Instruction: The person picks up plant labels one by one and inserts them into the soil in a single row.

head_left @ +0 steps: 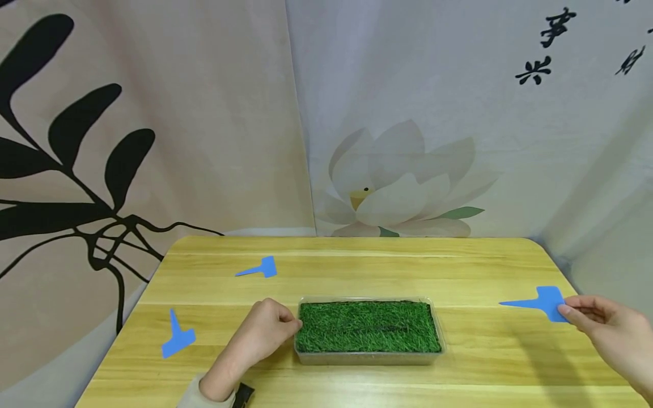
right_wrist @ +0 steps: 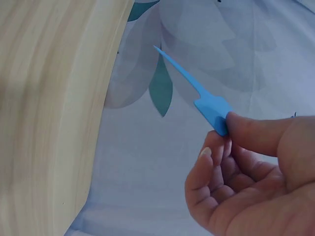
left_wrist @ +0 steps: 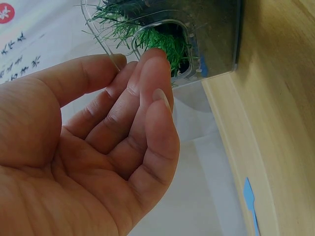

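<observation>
Here's the right hand out at the right side of the table, and it has a blue tag nipped between thumb and fingers by its broad end! The tag hangs in the air above the wood, its thin spike aiming left, towards the tray but well apart from it; the right wrist view catches that spike clear against the pale cloth, with the other fingers curled in below. Over to the left hand, and it's a narrow pinch, thumb and fingertips together on the left rim of the clear plastic tray. That tray sits on the table near the middle, long side facing the person, filled with bright green grass, a dark line running lengthwise along part of it. Out on the left of the table, two more: a second blue tag near the left edge, spike pointing away from the person, and a third blue tag farther back, spike pointing left. Behind it all hangs the cloth, printed with a big black plant on the left, a pale flower in the centre and black writing up on the right.
</observation>
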Demonstrator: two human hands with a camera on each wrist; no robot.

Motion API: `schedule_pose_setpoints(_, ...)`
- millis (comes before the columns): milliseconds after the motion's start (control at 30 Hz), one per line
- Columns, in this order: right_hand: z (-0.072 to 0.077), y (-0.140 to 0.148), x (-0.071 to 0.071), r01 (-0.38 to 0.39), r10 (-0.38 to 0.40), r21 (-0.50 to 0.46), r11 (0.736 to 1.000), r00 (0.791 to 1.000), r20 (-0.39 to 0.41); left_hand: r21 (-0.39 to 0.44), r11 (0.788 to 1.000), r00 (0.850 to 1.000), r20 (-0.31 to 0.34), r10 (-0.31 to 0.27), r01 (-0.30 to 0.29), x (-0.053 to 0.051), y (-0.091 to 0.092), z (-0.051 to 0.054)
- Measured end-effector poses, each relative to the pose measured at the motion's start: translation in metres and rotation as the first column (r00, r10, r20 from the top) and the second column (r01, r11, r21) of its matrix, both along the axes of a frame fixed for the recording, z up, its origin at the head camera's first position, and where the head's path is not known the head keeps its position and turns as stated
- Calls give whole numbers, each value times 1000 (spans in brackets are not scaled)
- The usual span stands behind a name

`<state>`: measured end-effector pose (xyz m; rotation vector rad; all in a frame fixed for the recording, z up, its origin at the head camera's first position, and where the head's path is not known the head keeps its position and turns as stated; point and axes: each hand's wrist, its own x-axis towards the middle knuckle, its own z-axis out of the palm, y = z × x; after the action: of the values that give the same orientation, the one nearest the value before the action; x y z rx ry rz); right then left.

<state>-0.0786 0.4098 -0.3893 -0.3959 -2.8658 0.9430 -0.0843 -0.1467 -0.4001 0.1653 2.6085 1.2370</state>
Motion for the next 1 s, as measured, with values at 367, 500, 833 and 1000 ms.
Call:
schedule_pose_setpoints(367, 7, -22, 8, -40, 44, 25, 999, 980, -195, 1, 1000, 1000, -1, -1, 1, 0, 0, 1)
schedule_pose_setpoints(500, 8, -29, 10, -93, 87, -10, 996, 965, -247, 2, 1000, 1000, 3, -1, 1, 0, 0, 0)
schedule_pose_setpoints(833, 13, -52, 6, -96, 82, -21, 995, 932, -353, 2, 1000, 1000, 2, 2, -2, 0, 0, 0)
schedule_pose_setpoints(1000, 14, -61, 4, -111, 95, -21, 994, 924, -371, 3, 1000, 1000, 3, 6, -6, 0, 0, 0)
